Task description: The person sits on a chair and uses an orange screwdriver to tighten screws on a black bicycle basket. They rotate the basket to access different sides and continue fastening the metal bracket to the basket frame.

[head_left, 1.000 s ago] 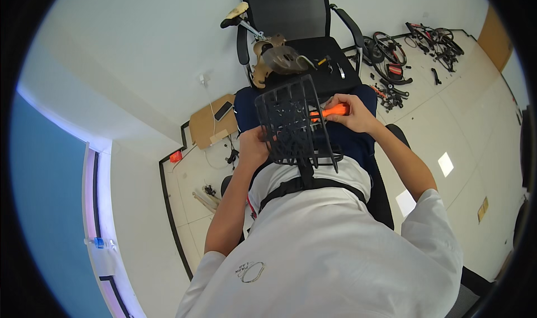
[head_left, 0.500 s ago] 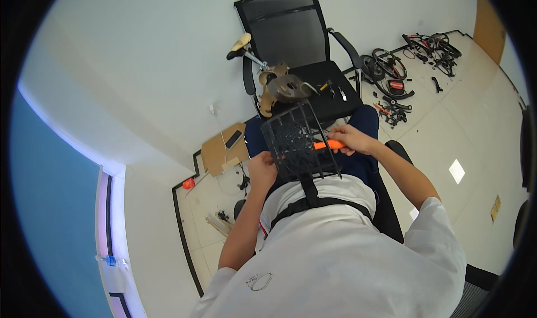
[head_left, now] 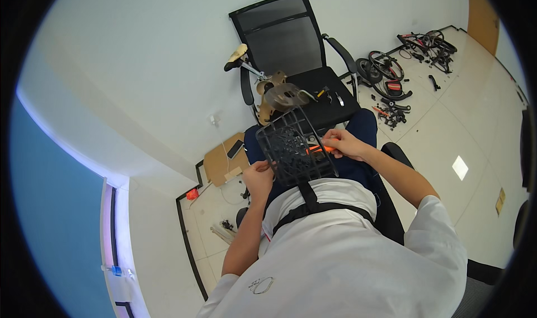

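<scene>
Near the frame centre, the left hand [head_left: 258, 177] still grips the black mesh basket [head_left: 293, 146], the right hand [head_left: 342, 144] stays closed on an orange-handled tool [head_left: 319, 148], unchanged since before.

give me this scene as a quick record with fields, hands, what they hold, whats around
left hand: grips the lower left edge of a black plastic grid basket, resting over the lap
right hand: holds an orange-handled tool against the basket's right side
ahead: black mesh office chair, small tools on its seat
floor, right: bicycle wheels and parts
floor, left: cardboard piece
</scene>
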Available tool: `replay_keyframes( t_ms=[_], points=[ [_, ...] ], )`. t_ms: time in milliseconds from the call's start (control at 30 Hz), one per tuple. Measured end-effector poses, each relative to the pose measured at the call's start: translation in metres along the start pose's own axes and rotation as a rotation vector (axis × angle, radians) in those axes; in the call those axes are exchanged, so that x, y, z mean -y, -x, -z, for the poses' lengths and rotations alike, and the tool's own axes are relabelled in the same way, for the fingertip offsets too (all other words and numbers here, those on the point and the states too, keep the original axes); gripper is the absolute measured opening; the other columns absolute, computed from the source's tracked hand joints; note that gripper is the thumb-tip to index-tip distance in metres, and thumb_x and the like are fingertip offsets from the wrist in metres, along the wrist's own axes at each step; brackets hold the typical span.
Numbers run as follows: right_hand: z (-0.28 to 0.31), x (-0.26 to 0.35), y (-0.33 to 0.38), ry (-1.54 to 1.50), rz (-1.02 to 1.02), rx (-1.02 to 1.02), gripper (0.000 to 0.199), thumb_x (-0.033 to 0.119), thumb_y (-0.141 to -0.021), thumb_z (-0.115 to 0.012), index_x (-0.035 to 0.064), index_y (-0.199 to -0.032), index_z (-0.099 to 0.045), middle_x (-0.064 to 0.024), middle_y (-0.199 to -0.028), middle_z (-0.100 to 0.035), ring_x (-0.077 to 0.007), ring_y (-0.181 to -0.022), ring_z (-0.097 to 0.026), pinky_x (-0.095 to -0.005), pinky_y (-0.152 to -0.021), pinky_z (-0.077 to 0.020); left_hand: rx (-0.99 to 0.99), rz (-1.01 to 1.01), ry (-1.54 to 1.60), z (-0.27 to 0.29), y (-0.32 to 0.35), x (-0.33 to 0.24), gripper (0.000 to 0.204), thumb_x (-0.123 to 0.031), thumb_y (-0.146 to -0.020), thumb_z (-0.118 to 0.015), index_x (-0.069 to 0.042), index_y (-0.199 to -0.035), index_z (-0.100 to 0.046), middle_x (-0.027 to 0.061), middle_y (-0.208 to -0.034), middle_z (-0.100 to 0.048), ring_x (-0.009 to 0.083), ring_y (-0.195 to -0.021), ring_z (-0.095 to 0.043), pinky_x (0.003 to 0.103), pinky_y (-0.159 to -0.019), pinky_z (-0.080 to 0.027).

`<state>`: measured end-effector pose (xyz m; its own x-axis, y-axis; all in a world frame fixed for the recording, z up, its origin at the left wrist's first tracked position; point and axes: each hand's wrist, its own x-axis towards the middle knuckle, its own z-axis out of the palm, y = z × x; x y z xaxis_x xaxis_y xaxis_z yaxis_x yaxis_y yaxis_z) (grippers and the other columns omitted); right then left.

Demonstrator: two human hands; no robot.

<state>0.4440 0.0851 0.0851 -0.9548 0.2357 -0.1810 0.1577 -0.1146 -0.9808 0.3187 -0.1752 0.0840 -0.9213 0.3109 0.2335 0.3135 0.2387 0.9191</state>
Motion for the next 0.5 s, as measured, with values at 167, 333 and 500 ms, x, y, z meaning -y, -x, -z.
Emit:
replay_keyframes(
  t_ms=[167,333,500],
  points=[
    [-0.005,0.005,0.0,-0.507,-0.148,-0.001,0.028,0.034,-0.097,-0.059,0.0063,-0.095,-0.059,0.0005,-0.067,-0.05,-0.0057,-0.052,-0.042,-0.0182,-0.047,-0.0374,0.056,-0.054,0.055,0.0,-0.008,0.016,0.015,-0.002,-0.077,-0.077,0.009,-0.087,-0.071,0.0108,-0.075,-0.072,0.0098,-0.066,-0.066,0.022,-0.059,-0.051],
    [0.008,0.026,0.017,-0.147,-0.179,0.135,0.032,0.038,-0.098,-0.057,0.0057,-0.093,-0.053,-0.0008,-0.065,-0.048,-0.0066,-0.052,-0.043,-0.0206,-0.046,-0.0344,0.1,-0.036,0.095,0.002,-0.009,0.02,0.015,-0.001,-0.077,-0.077,0.008,-0.087,-0.071,0.0108,-0.077,-0.072,0.0099,-0.068,-0.066,0.022,-0.061,-0.051],
    [0.011,0.015,0.009,-0.019,0.023,0.078,0.021,0.023,-0.094,-0.063,0.0061,-0.094,-0.051,-0.0029,-0.073,-0.052,-0.008,-0.057,-0.046,-0.0232,-0.05,-0.0377,0.118,-0.034,0.084,0.002,-0.009,0.019,0.013,0.001,-0.078,-0.075,0.008,-0.088,-0.072,0.0107,-0.078,-0.073,0.01,-0.068,-0.067,0.022,-0.061,-0.051]
  ],
)
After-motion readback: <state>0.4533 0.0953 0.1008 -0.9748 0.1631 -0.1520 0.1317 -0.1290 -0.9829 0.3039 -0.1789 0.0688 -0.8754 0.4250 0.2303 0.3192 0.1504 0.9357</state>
